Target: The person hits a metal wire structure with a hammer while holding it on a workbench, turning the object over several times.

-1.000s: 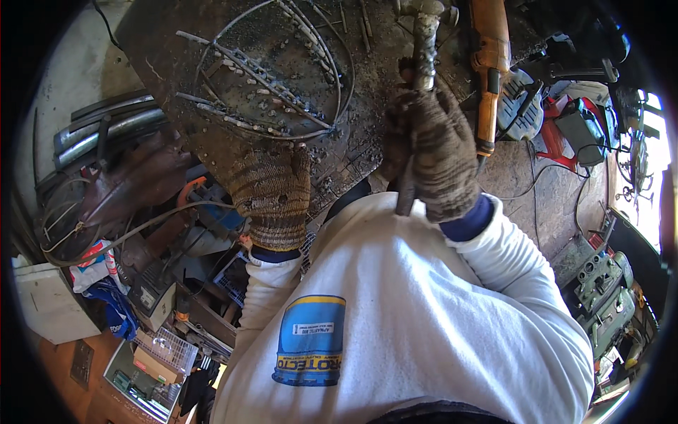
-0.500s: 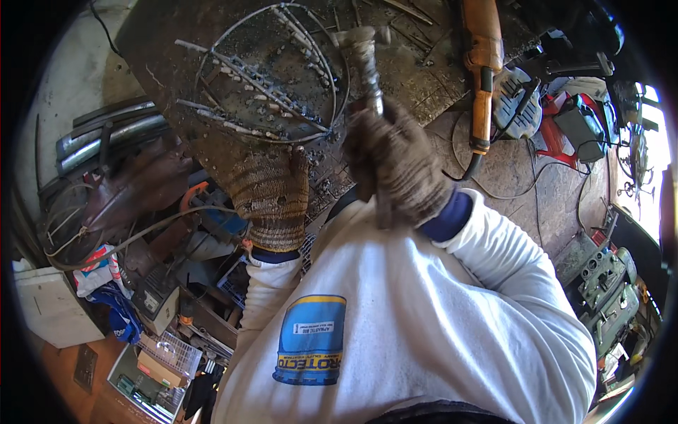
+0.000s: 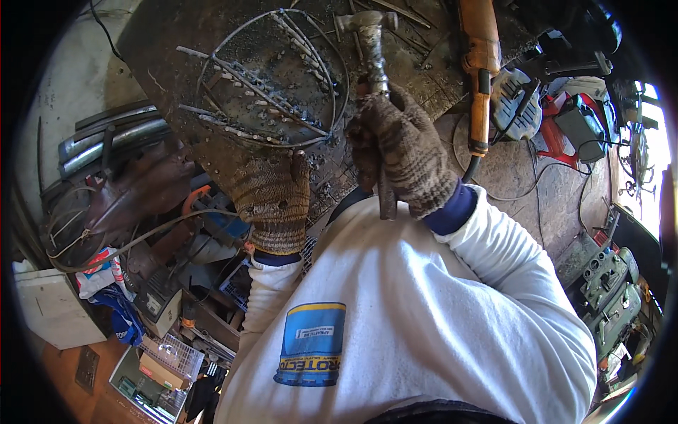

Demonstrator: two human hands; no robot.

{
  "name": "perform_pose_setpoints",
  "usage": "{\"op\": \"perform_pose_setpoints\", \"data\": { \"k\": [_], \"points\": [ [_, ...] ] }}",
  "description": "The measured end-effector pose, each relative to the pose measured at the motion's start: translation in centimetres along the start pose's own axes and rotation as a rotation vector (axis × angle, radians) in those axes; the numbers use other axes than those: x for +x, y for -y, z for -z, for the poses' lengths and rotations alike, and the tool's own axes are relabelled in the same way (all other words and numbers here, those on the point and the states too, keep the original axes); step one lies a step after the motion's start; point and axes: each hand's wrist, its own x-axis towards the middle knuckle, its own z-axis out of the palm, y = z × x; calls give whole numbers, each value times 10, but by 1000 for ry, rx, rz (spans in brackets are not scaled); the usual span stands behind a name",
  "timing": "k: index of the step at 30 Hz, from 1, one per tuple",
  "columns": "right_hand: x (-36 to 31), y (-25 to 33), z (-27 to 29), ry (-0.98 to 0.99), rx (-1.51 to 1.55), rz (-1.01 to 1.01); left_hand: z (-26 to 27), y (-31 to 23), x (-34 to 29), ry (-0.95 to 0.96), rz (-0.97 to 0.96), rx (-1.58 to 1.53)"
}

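Observation:
My right hand [image 3: 406,152], in a brown knitted glove, is closed round the handle of a hammer [image 3: 369,42]. The hammer's head points away from me, and its handle end sticks out below the fist near my shirt. To the left, my left hand [image 3: 272,201], in a similar worn glove, is at the near edge of a welded metal frame [image 3: 244,83]. Its thumb tip points up close to the frame's rim; the other fingers blend into the dark tabletop. The frame is a bent rod outline crossed by bars carrying rows of short stubs.
An orange power tool [image 3: 482,63] lies on the dirty worktable [image 3: 159,49] right of the hammer, its cable trailing across the surface. Thin rods lie at the far side. Curved metal pieces [image 3: 116,138] and a cable crowd the left. A grey-green machine [image 3: 613,297] stands at the right.
The hammer head has moved slightly away from me and up, and the right fist has shifted a little with it. The left hand stays by the frame.

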Motion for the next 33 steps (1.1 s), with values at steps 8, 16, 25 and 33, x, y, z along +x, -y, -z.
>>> {"op": "perform_pose_setpoints", "data": {
  "k": [8,16,25,33],
  "points": [
    [3,5,-13,-90,-15,78,-3,3,-2,4,-18,-154],
    [1,2,8,-73,128,99,-4,-7,3,-51,29,194],
    [17,-8,32,-88,-92,162,-1,-18,2,58,180,202],
    [1,-9,46,-49,-20,11,-14,-4,-3,273,84,-882]
  ]
}}
